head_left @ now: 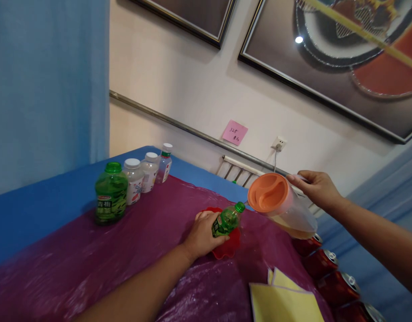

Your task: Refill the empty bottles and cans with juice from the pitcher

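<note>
My left hand [203, 233] is wrapped round a small green bottle [229, 220], which tilts to the right over a red scalloped dish [226, 247]. In my right hand [315, 187] is the handle of a clear pitcher [295, 219] with an orange lid [269, 192]. The pitcher is tipped toward the bottle, its lid side close to the bottle's mouth, and pale yellowish liquid shows inside. Whether liquid is flowing between them cannot be made out.
A large green bottle [111, 194], two white-capped jars [133, 181] and a slim clear bottle [164, 164] stand at the left back. Yellow cloths [284, 302] lie at the front right, beside several red cans [321, 264]. Purple sheeting [125, 250] covers the blue table [58, 192].
</note>
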Tool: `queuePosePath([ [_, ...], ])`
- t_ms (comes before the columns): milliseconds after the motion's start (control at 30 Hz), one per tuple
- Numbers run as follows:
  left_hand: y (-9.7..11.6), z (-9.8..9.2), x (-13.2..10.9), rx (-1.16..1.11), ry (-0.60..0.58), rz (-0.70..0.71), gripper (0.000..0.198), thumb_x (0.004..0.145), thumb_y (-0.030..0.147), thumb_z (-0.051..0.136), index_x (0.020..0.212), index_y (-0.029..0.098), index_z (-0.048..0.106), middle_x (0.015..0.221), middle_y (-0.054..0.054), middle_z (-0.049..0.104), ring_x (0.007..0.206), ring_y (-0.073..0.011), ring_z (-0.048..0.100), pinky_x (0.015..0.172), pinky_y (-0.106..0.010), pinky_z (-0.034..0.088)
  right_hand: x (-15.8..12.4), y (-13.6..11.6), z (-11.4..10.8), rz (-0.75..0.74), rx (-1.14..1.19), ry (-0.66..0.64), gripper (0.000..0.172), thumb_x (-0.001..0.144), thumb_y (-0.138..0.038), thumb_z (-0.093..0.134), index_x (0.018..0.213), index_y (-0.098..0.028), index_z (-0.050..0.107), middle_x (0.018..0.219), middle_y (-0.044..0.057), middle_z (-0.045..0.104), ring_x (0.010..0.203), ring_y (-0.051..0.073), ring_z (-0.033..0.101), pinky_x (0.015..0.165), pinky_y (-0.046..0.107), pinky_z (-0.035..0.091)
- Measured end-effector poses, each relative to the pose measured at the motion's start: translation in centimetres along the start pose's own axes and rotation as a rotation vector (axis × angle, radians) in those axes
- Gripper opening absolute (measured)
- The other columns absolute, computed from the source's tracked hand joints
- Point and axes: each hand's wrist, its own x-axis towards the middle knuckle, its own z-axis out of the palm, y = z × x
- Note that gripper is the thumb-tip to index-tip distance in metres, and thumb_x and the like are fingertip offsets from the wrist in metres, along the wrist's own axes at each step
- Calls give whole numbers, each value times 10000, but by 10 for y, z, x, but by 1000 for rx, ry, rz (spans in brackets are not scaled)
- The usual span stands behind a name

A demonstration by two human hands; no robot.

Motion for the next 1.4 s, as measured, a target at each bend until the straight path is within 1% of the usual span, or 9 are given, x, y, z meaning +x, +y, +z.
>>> queuePosePath([
  [233,-1,0,0,-6,3,-7,503,650,350,872,1109,264,684,1132,-52,717,1125,-307,610,1035,-444,400,-1,-4,-1,13,3,-6,712,714,-879,587,516,-240,344,538,-51,234,509,100,241,456,268,196],
  [600,0,0,0,-1,5,-9,527,640,354,883,1119,265,682,1142,-54,717,1144,-318,609,1047,-448,397,-2,-4,-1,-6,19,-1,701,741,-843,605,521,-239,326,520,-56,227,498,98,231,440,261,196],
  [1033,1,-1,-1,-11,-12,-15,529,651,340,884,1133,259,681,1157,-53,716,1153,-321,603,1045,-450,400,-2,-7,-2,14,10,-13,710,719,-873,588,520,-239,337,541,-50,234,510,102,240,464,271,192],
  [1167,0,0,0,0,-7,-12,543,650,342,887,1141,246,678,1170,-70,709,1163,-323,601,1054,-450,395,-1,-6,-3,18,-3,-20,705,721,-871,586,526,-237,348,558,-48,230,532,106,241,478,271,185],
  [1400,0,0,-1,12,-14,-6,537,657,357,880,1145,252,680,1158,-58,716,1161,-322,602,1050,-453,399,-1,-10,-2,34,-28,-15,708,705,-885,572,526,-240,342,561,-52,222,522,100,234,480,271,179],
])
